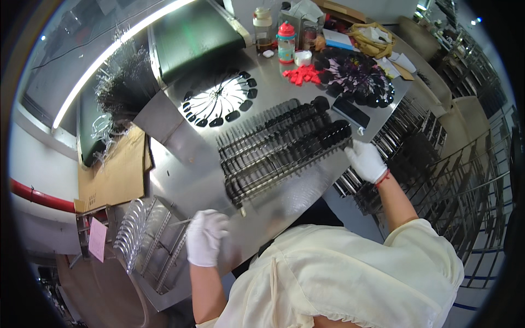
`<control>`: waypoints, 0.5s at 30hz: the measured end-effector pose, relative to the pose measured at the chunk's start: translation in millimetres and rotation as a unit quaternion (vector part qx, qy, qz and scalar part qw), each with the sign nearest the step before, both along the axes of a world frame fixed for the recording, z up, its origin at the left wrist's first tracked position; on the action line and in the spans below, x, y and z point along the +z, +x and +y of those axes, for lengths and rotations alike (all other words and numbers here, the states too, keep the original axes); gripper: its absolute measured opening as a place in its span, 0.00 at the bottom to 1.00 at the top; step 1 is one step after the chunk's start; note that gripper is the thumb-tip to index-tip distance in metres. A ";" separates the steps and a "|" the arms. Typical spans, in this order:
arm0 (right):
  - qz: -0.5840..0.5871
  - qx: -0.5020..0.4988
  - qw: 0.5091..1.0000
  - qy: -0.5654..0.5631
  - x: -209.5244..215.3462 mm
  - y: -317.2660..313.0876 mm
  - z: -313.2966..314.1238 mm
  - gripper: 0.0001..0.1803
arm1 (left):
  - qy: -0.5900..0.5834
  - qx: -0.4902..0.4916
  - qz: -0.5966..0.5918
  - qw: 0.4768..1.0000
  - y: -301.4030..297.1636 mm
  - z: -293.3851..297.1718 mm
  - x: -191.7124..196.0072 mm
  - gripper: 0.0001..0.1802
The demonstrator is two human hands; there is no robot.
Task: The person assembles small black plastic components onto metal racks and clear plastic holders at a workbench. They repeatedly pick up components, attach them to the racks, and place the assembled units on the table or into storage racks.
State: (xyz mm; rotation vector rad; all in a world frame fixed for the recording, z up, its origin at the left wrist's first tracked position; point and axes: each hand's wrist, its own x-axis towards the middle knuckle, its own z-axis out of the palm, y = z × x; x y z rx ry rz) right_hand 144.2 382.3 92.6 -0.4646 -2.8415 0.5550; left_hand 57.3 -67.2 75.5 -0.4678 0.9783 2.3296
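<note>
Both my hands wear white gloves. My left hand point(205, 236) hovers at the near-left edge of the steel table point(186, 164), fingers curled around a thin metal rod. My right hand point(365, 160) rests on the right end of a metal rack point(279, 147) loaded with rows of small black parts, gripping its nearest bar. The rack lies flat across the table's middle.
A round fan of black pieces on clear spokes point(217, 99) lies behind the rack, another dark cluster point(358, 76) at the far right, with red pieces point(301, 74), a bottle point(286, 42) and a phone point(351, 111). Empty racks point(147, 240) stand lower left; cardboard point(115, 169) lies left.
</note>
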 end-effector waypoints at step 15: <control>-0.025 -0.005 1.000 -0.013 2.2 2.1 -23.0 0.15 | -0.122 0.212 0.178 0.953 0.9 -5.2 -16.0 0.16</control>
